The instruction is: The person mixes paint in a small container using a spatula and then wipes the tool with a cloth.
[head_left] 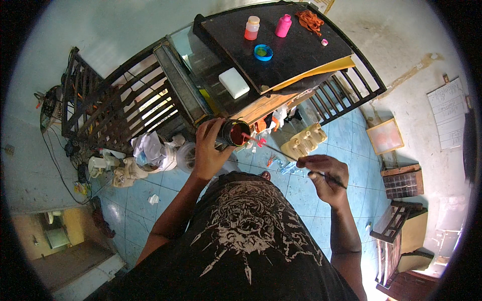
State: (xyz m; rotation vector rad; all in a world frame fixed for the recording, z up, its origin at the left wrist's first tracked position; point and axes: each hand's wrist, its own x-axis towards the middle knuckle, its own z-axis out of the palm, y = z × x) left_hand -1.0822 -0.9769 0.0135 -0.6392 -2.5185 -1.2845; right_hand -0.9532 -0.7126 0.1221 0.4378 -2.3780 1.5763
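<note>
My left hand [207, 150] is wrapped round a dark, open jar [224, 131], held tilted with its mouth toward the right. Inside the jar shows a thick red substance that looks like paint or ink. A long thin rod [277, 149] is gripped near its dark end by my right hand [327, 179]. Its far end, coated in red, reaches the jar's mouth. Both hands are in the air in front of my body, on the near side of a black-topped table [236, 37]. The palm side of the left hand is hidden by the jar.
On the table stand a red-filled bottle [252, 29], a pink bottle [283, 26], a blue lid [262, 52], orange strips [310, 22] and a white block [234, 84]. A cream jerrycan [304, 141] sits on the blue tiled floor. Stuffed bags [153, 153] crowd the left.
</note>
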